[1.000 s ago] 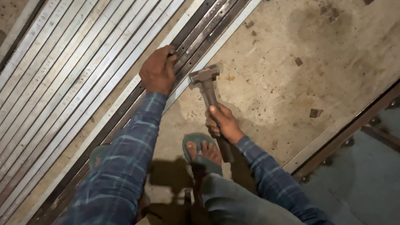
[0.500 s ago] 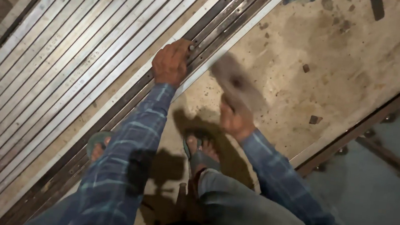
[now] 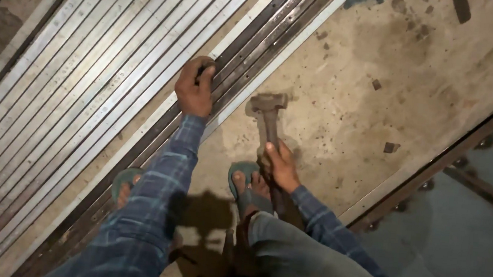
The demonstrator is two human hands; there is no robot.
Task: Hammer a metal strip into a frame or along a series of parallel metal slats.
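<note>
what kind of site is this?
Likely a metal fabrication workshop: long steel bars lie side by side on a stained concrete floor, and the right hand grips a hammer while the left hand steadies a bar.

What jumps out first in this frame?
The hammer at centre, its head on the stained concrete floor, handle held in the right hand. Just left of it, the left hand presses on dark metal bars that run diagonally beside a wide bed of pale metal strips. Below, two feet in green sandals stand at the edge of the bars.
</note>
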